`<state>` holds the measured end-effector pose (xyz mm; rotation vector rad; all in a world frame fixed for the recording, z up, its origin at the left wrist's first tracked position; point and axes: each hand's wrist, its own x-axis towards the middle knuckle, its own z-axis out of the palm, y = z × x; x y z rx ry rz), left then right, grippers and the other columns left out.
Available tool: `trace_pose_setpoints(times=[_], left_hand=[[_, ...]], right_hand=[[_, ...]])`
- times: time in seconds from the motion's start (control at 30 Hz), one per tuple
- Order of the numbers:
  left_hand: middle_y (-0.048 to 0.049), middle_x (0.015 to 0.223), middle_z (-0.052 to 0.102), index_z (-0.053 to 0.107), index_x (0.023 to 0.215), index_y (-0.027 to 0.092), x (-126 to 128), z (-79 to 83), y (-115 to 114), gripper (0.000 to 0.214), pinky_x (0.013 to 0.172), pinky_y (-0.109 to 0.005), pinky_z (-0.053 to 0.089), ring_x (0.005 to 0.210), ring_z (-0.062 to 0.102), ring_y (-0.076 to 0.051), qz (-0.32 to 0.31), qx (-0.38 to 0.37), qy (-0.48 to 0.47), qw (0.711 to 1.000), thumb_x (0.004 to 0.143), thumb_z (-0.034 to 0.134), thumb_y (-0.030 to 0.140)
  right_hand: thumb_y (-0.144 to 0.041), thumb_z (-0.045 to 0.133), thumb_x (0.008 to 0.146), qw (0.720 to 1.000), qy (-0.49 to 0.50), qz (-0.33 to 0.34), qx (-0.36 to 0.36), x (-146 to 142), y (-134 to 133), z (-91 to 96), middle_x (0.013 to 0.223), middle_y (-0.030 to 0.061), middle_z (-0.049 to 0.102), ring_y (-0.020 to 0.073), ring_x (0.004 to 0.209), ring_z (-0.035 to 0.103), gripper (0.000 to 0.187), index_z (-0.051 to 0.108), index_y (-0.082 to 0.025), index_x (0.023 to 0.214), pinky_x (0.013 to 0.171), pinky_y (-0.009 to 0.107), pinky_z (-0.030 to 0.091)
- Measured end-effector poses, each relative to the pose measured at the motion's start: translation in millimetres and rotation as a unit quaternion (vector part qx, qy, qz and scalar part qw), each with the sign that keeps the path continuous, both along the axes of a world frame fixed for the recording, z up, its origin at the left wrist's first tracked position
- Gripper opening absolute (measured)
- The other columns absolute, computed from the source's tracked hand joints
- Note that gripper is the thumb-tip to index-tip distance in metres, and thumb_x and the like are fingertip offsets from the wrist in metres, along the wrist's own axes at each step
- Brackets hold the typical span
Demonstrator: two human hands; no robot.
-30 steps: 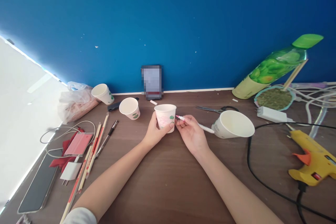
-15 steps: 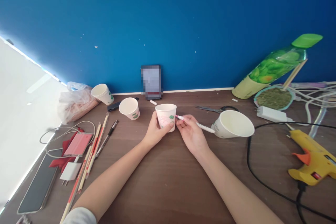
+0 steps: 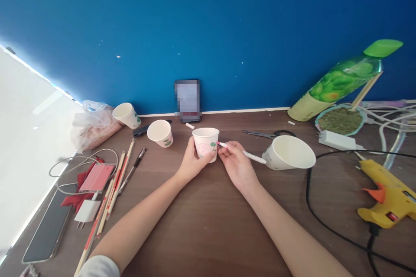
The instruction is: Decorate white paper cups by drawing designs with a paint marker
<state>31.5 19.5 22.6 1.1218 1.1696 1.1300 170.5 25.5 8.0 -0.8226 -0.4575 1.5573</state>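
Note:
In the middle of the table stands a white paper cup [image 3: 204,140] with a green plant print and pink lines on its side. My left hand [image 3: 194,161] is wrapped round the cup's left side, thumb across its front. Just right of the cup, my right hand [image 3: 238,166] pinches a white marker [image 3: 253,157] with a pink tip. The tip is at the cup's right edge; whether it touches cannot be made out. A small white marker cap [image 3: 190,126] lies behind the cup.
Other paper cups [image 3: 160,133] stand left, and a larger white cup [image 3: 290,152] right. Scissors [image 3: 268,133] lie behind that cup. A yellow glue gun [image 3: 386,194] with a black cord is far right. A green bottle [image 3: 338,82] leans on the blue wall. Chopsticks [image 3: 108,194] and a phone [image 3: 48,229] lie left.
Almost nothing differs. Both hands, the cup and the marker hold the same places, with only a very slight shift of the whole view.

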Motion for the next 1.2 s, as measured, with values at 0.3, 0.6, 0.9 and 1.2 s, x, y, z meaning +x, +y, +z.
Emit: trace_pose_setpoints(times=[0.3,0.6,0.9,1.2], left_hand=[[-0.0088,0.114,0.066,0.049,0.111,0.020,0.3,2.7,-0.2,0.051,0.096,-0.040,0.047,0.109,0.062,-0.025,-0.002,0.002,0.004,1.000,0.069,0.077,0.032],[-0.0093,0.116,0.066,0.049,0.111,0.020,0.3,4.4,-1.0,0.051,0.096,-0.040,0.047,0.110,0.062,-0.026,-0.003,0.003,0.004,1.000,0.069,0.077,0.032],[-0.0096,0.116,0.065,0.049,0.113,0.019,-0.9,0.4,-0.1,0.053,0.096,-0.040,0.047,0.110,0.062,-0.026,-0.006,0.008,0.006,1.000,0.069,0.077,0.034],[-0.0105,0.110,0.067,0.052,0.109,0.017,-0.7,1.2,-0.1,0.058,0.093,-0.039,0.048,0.106,0.063,-0.027,0.004,0.000,-0.023,1.000,0.063,0.081,0.039]], right_hand=[[-0.025,0.077,0.062,1.000,0.019,-0.007,-0.019,0.6,1.0,-1.7,0.057,-0.0050,0.058,0.0112,0.065,0.059,0.016,0.061,-0.022,0.063,0.074,0.028,0.050],[-0.026,0.075,0.064,1.000,0.018,-0.002,-0.014,1.7,0.0,-2.5,0.056,-0.0047,0.058,0.0126,0.065,0.059,0.016,0.060,-0.023,0.063,0.074,0.029,0.051],[-0.026,0.076,0.064,1.000,0.020,-0.005,-0.023,0.8,0.2,-2.9,0.056,-0.0050,0.057,0.0118,0.064,0.057,0.017,0.059,-0.023,0.062,0.074,0.028,0.051],[-0.023,0.076,0.063,0.999,0.050,0.001,-0.016,0.7,-1.8,3.3,0.055,-0.0058,0.056,0.0106,0.061,0.054,0.017,0.059,-0.023,0.061,0.079,0.031,0.051]])
